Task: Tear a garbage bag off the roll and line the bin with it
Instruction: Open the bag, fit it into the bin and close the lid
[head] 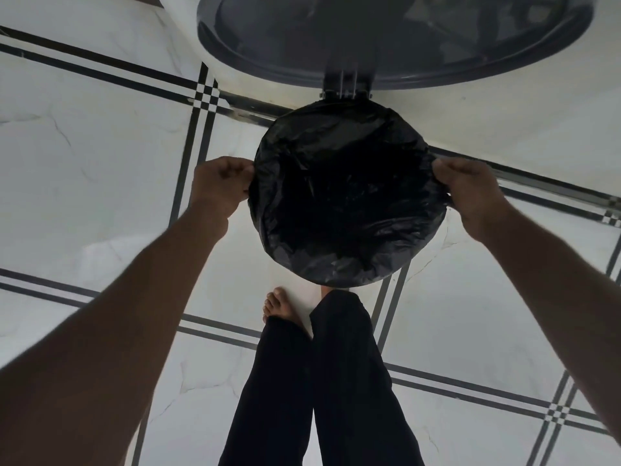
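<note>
A black garbage bag [346, 196] is spread over the round mouth of the bin, its crinkled plastic folded down over the rim all round so the bin's body is hidden. The bin's grey lid [386, 42] stands raised on its hinge [346, 85] at the far side. My left hand [218, 185] pinches the bag's edge at the left of the rim. At the right of the rim my right hand [470, 193] grips the bag's edge. No roll of bags is in view.
The bin stands on a white marble-look tile floor [100, 163] with black inlay lines. My legs in dark trousers [319, 381] and a bare foot [280, 307] are just in front of the bin.
</note>
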A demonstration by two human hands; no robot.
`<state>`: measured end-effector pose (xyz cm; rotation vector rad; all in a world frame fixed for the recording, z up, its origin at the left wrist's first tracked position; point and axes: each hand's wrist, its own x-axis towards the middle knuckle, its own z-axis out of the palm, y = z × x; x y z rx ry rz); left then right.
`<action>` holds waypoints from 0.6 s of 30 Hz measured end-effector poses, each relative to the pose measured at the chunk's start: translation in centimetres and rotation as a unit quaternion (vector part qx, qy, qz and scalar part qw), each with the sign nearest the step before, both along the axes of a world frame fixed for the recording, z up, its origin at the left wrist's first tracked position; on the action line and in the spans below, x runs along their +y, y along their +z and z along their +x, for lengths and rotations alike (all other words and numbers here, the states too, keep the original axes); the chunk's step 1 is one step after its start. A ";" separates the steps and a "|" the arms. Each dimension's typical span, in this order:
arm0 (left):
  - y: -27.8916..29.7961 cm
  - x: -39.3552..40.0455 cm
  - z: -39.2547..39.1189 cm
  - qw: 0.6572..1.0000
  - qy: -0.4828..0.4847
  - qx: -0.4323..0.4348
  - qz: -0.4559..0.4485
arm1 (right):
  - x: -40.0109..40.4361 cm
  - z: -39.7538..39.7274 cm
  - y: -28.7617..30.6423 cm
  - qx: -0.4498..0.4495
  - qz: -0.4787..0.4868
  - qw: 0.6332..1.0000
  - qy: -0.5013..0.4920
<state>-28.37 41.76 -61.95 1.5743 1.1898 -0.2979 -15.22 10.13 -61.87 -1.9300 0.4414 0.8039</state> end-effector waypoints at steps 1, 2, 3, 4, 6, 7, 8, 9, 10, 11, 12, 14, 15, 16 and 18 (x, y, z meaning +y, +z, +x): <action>-0.1 0.1 0.2 1.000 0.009 0.008 -0.011 | 0.0 0.3 0.0 0.009 0.012 1.000 -0.007; -0.3 0.2 0.4 1.000 0.012 0.012 -0.019 | 0.1 0.5 0.1 0.021 0.023 0.999 -0.015; -0.5 0.2 0.7 1.000 0.011 0.016 -0.021 | 0.2 0.8 0.1 0.032 0.030 0.999 -0.017; -0.8 0.3 1.0 1.000 0.011 0.017 -0.020 | 0.4 1.1 0.1 0.039 0.034 0.999 -0.015; -0.9 0.4 1.8 1.000 0.007 0.008 -0.026 | 0.8 1.8 0.2 0.044 0.032 0.998 -0.005; -0.8 0.4 2.3 1.000 -0.003 0.002 -0.030 | 1.0 2.2 0.2 0.045 0.029 0.999 0.001; -0.9 0.5 2.6 0.999 -0.014 -0.003 -0.034 | 1.1 2.6 0.1 0.047 0.025 0.999 0.007; -0.8 0.5 2.8 0.999 -0.022 -0.007 -0.039 | 1.4 3.0 0.0 0.048 0.019 0.999 0.006; -0.7 0.5 2.9 0.999 -0.026 -0.008 -0.043 | 1.7 3.3 0.0 0.047 0.016 0.999 0.000; -0.8 0.6 2.8 0.999 -0.023 -0.006 -0.046 | 2.1 3.6 0.1 0.044 0.015 0.999 -0.007; -0.9 0.7 2.7 0.999 -0.014 -0.006 -0.046 | 2.5 3.9 0.2 0.042 0.019 0.999 -0.016; -0.8 1.1 2.8 1.000 0.002 -0.018 -0.024 | 3.4 4.3 0.5 0.049 0.033 0.998 -0.018; -0.8 1.2 3.0 1.000 0.000 -0.029 -0.005 | 3.9 4.4 0.6 0.052 0.041 0.998 -0.004; -0.8 1.2 3.4 0.999 -0.004 -0.042 0.011 | 4.3 4.5 0.7 0.048 0.049 0.997 0.016; -0.5 0.9 4.4 0.997 -0.033 -0.067 0.028 | 5.2 4.8 0.5 0.013 0.042 0.997 0.060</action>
